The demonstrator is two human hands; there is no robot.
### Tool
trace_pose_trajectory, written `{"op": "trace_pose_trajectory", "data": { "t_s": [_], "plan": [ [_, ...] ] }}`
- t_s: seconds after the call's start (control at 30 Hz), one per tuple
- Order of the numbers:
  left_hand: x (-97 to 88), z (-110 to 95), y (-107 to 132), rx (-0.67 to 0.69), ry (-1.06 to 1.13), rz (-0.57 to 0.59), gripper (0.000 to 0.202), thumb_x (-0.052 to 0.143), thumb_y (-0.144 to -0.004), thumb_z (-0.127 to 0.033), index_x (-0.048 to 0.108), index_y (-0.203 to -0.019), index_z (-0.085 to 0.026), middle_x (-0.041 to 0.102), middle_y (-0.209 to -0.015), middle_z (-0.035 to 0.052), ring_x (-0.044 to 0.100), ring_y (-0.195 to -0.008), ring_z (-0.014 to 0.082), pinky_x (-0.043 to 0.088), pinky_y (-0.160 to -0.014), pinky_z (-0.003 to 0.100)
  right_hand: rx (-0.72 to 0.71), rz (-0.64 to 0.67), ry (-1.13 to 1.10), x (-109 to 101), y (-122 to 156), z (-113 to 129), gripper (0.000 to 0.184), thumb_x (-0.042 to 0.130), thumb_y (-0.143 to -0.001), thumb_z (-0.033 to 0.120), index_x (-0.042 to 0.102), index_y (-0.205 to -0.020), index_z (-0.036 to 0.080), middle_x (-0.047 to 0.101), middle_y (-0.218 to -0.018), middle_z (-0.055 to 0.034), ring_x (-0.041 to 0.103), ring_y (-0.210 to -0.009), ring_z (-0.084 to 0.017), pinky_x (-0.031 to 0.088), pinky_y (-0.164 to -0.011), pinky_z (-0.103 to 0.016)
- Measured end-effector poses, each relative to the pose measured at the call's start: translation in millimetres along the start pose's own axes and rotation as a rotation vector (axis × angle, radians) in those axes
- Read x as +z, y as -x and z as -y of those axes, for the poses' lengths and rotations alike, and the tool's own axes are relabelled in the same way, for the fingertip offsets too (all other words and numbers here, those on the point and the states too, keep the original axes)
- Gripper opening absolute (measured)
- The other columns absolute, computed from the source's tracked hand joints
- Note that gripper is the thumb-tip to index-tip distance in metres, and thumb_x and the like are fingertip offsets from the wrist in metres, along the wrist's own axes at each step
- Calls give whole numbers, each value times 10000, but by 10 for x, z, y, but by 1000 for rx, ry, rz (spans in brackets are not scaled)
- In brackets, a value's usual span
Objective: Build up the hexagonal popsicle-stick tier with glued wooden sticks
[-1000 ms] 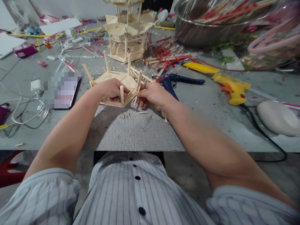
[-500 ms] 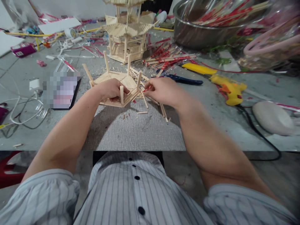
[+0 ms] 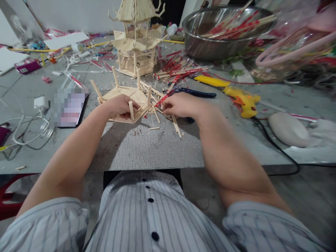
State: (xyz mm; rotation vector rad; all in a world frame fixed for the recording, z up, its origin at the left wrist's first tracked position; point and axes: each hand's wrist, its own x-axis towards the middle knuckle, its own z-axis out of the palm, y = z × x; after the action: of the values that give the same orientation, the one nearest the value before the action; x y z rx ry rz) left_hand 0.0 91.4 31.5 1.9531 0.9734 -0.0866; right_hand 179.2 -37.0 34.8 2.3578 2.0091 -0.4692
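Observation:
A flat hexagonal frame of pale wooden sticks (image 3: 123, 96) with several upright posts lies on the grey mat (image 3: 147, 147). My left hand (image 3: 118, 105) rests closed on its near edge, fingers curled over the sticks. Just right of the frame, my right hand (image 3: 181, 105) is closed in a pinch on a red-tipped stick (image 3: 160, 100) that points up and to the right. Loose wooden sticks (image 3: 168, 117) lie scattered under and beside that hand.
A finished stick pagoda (image 3: 135, 38) stands behind the frame. A steel bowl of red-tipped sticks (image 3: 210, 33), blue-handled pliers (image 3: 194, 92), a yellow glue gun (image 3: 243, 99) with its black cord, and a white stone (image 3: 287, 127) lie right. A phone (image 3: 68, 106) and white cables lie left.
My right hand left the frame's edge, moved a little right to the loose sticks and pinched up a red-tipped one. The left hand stayed on the frame. The camera tilted up slightly.

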Motion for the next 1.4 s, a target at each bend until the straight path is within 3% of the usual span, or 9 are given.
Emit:
{"op": "trace_pose_trajectory", "data": {
  "t_s": [0.13,0.27,0.33,0.43,0.5,0.63,0.77,1.07,1.4],
  "plan": [
    [6,53,-22,29,12,12,299,630,-688,-94,750,-961,-115,556,-469,-4,435,-389,63,354,-465,232,21,25,61,93,-92,32,110,621,-758,254,678,-781,163,669,-828,-78,586,-714,-165,324,-549,-248],
    [26,77,-4,81,-2,9,287,609,-707,-84,739,-963,-91,542,-485,-8,414,-395,55,345,-458,229,16,-14,25,69,-72,3,131,607,-759,206,611,-638,156,640,-716,-74,573,-648,-159,328,-527,-251],
    [41,56,28,70,5,4,284,602,-729,-89,724,-984,-70,542,-508,-7,410,-403,50,337,-454,223,62,-55,-207,30,-24,39,200,588,-789,195,556,-595,161,605,-619,-45,543,-546,-124,345,-501,-239],
    [61,18,68,29,40,-10,275,588,-761,-89,696,-1009,-43,540,-532,-10,405,-405,41,335,-450,213,115,-108,-864,22,20,185,220,514,-866,166,512,-646,166,595,-582,-3,508,-423,-76,381,-442,-208],
    [66,15,69,17,46,-20,268,590,-761,-86,688,-1007,-38,541,-537,-10,415,-407,42,339,-449,212,136,-70,-1207,79,0,302,220,475,-893,136,507,-676,158,606,-579,0,530,-404,-74,396,-407,-193],
    [63,68,20,57,55,0,203,618,-734,-104,705,-910,-53,547,-526,-4,428,-411,46,339,-451,212,225,95,-1484,272,-109,442,212,453,-906,98,536,-712,125,617,-549,-10,562,-391,-86,431,-372,-183],
    [62,104,-12,59,92,-11,144,645,-711,-135,725,-822,-91,565,-527,-1,450,-425,52,353,-480,219,270,156,-1581,386,-181,469,216,452,-913,105,564,-729,93,629,-555,-22,593,-410,-97,469,-380,-184],
    [50,113,-33,39,130,-8,148,686,-681,-156,736,-810,-104,585,-550,-2,454,-447,50,350,-493,214,266,182,-1607,386,-232,531,206,452,-919,95,576,-755,86,650,-598,-36,595,-418,-91,486,-404,-183],
    [66,11,59,1,113,-19,87,694,-646,-109,744,-717,-102,546,-467,-7,431,-400,47,323,-474,210,317,92,-1551,381,-221,571,178,464,-906,78,539,-749,114,619,-565,-7,561,-388,-82,456,-366,-180]
  ]
}}
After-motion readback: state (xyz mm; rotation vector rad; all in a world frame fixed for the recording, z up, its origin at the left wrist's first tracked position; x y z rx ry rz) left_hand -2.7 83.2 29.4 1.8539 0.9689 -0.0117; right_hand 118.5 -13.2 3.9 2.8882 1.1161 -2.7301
